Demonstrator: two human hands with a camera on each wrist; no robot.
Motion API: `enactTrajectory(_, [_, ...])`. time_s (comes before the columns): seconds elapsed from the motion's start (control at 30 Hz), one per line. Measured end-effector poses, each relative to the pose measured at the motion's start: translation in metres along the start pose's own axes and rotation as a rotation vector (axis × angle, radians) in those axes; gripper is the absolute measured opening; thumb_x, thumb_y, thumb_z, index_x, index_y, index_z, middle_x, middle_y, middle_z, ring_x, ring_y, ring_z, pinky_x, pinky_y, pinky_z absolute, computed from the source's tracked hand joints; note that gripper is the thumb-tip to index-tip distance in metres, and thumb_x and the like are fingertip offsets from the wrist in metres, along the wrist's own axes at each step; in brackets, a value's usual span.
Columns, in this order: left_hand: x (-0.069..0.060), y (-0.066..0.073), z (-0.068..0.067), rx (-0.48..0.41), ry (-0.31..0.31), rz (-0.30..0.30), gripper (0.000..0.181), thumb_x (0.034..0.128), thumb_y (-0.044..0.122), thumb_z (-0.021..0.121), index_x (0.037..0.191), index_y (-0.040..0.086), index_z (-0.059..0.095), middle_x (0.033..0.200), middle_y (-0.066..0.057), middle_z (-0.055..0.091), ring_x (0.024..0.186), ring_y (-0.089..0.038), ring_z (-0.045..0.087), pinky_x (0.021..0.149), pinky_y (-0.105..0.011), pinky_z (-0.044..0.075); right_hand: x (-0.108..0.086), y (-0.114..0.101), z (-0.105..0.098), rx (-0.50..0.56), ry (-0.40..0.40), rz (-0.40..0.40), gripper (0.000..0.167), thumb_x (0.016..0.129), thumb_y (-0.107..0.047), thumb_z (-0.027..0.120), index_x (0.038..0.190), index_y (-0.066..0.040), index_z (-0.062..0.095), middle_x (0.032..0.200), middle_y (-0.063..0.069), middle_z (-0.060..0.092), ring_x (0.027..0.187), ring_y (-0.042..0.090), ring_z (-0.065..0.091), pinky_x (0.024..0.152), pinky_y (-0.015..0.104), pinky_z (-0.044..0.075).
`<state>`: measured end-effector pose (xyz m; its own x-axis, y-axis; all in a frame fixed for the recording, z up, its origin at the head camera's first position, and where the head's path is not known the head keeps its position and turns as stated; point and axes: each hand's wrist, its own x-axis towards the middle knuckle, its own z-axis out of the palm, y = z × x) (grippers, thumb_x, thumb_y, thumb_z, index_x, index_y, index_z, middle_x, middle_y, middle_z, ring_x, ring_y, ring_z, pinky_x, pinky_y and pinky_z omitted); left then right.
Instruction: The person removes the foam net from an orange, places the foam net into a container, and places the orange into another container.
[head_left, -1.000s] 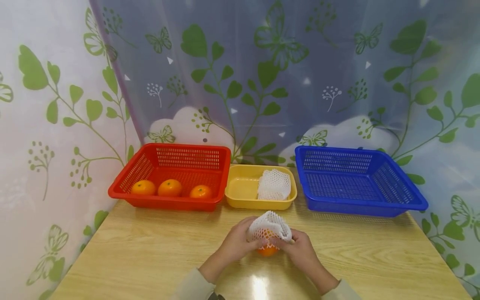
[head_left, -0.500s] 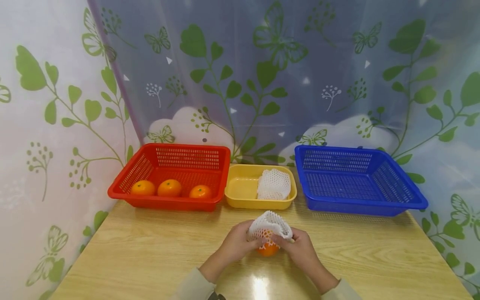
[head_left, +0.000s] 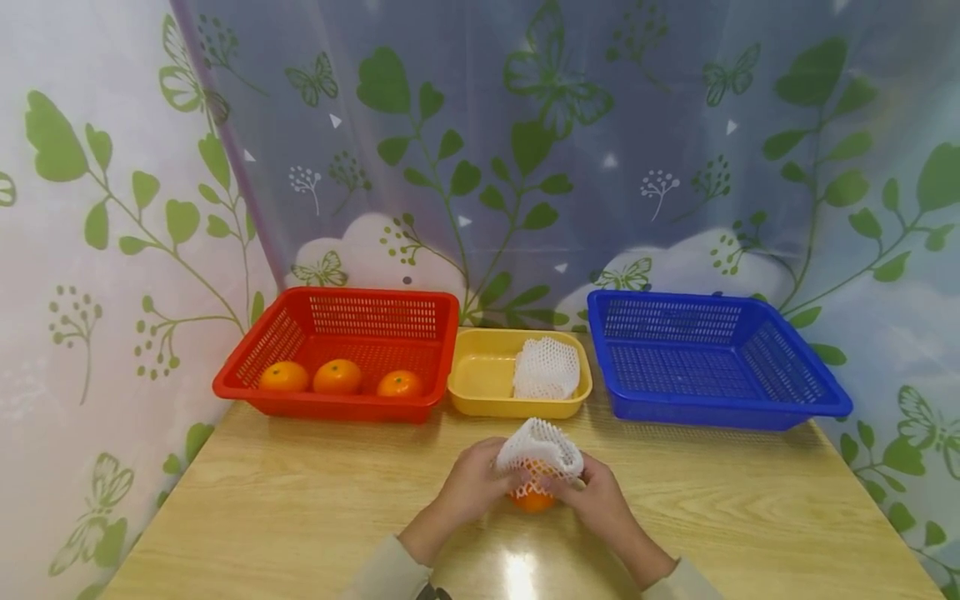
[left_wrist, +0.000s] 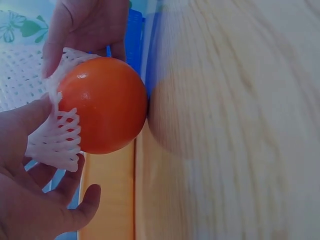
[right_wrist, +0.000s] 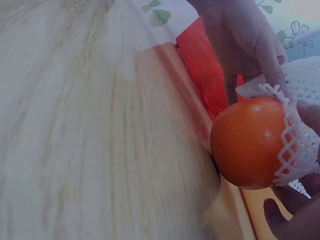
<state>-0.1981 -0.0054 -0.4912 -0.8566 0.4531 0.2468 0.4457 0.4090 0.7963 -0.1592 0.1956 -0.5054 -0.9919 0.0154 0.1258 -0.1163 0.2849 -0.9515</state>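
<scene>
An orange (left_wrist: pixel 107 105) rests on the table near its front, its upper part inside a white foam net sleeve (head_left: pixel 538 450). On the left side my left hand (head_left: pixel 474 483) pinches the sleeve's edge between thumb and fingers. Opposite it, my right hand (head_left: pixel 600 496) pinches the other side of the same edge. In the right wrist view the lower part of the orange (right_wrist: pixel 248 143) is bare, with the net's edge (right_wrist: pixel 286 145) partway over it. Both thumbs lie on the near side of the net; some fingertips are hidden behind it.
A red basket (head_left: pixel 337 408) with several oranges, 3 of them visible (head_left: pixel 337 377), stands at the back left. Beside it, a yellow tray (head_left: pixel 480 407) holds more white foam nets (head_left: pixel 547 369). The blue basket (head_left: pixel 727 412) is at the back right. A patterned curtain (head_left: pixel 450 167) hangs behind.
Both hands stay at the orange, gripping the net's edge. The sleeve and hands shift only very slightly; the baskets and tray stay where they were.
</scene>
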Motion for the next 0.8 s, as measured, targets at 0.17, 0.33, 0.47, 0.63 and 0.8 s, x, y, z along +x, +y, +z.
enactTrajectory(0.17, [-0.0005, -0.0009, 0.0012, 0.001, 0.064, -0.007, 0.025, 0.0871, 0.024, 0.074, 0.105, 0.007, 0.072, 0.102, -0.003, 0.069, 0.096, -0.021, 0.064, 0.087, -0.040, 0.052, -0.0024, 0.0001, 0.0023, 0.003, -0.053, 0.015, 0.045, 0.079, -0.013, 0.081, 0.120, -0.004, 0.065, 0.119, 0.008, 0.067, 0.116, 0.024, 0.057, 0.103, 0.047, 0.042])
enactTrajectory(0.33, [0.0003, 0.0007, 0.0012, -0.015, 0.104, -0.015, 0.024, 0.0872, 0.025, 0.074, 0.103, 0.007, 0.072, 0.099, -0.003, 0.070, 0.092, -0.019, 0.065, 0.083, -0.037, 0.053, -0.0035, -0.0012, 0.0037, -0.012, -0.075, 0.013, 0.048, 0.078, -0.014, 0.082, 0.121, -0.003, 0.064, 0.119, 0.007, 0.067, 0.118, 0.025, 0.056, 0.102, 0.043, 0.043])
enactTrajectory(0.47, [-0.0004, -0.0008, 0.0013, -0.021, 0.103, -0.028, 0.025, 0.0879, 0.025, 0.073, 0.105, 0.007, 0.072, 0.101, -0.004, 0.070, 0.095, -0.020, 0.065, 0.085, -0.039, 0.053, -0.0033, -0.0001, 0.0045, -0.020, -0.074, 0.010, 0.048, 0.078, -0.015, 0.082, 0.122, -0.003, 0.063, 0.121, 0.008, 0.066, 0.120, 0.028, 0.056, 0.105, 0.047, 0.040])
enactTrajectory(0.63, [-0.0018, -0.0019, -0.0004, -0.055, 0.077, -0.032, 0.031, 0.0872, 0.027, 0.074, 0.109, 0.006, 0.070, 0.109, -0.007, 0.068, 0.103, -0.024, 0.063, 0.091, -0.044, 0.050, -0.0034, 0.0013, 0.0040, -0.018, -0.061, 0.009, 0.049, 0.078, -0.016, 0.082, 0.122, -0.004, 0.064, 0.121, 0.008, 0.066, 0.120, 0.029, 0.056, 0.105, 0.049, 0.040])
enactTrajectory(0.8, [-0.0002, -0.0018, -0.0013, -0.064, 0.008, -0.032, 0.042, 0.0848, 0.031, 0.076, 0.118, 0.007, 0.066, 0.113, -0.006, 0.066, 0.103, -0.021, 0.061, 0.091, -0.041, 0.049, -0.0020, -0.0013, 0.0017, -0.017, -0.052, 0.016, 0.043, 0.079, -0.016, 0.081, 0.118, -0.005, 0.066, 0.117, 0.006, 0.068, 0.116, 0.024, 0.058, 0.102, 0.045, 0.043])
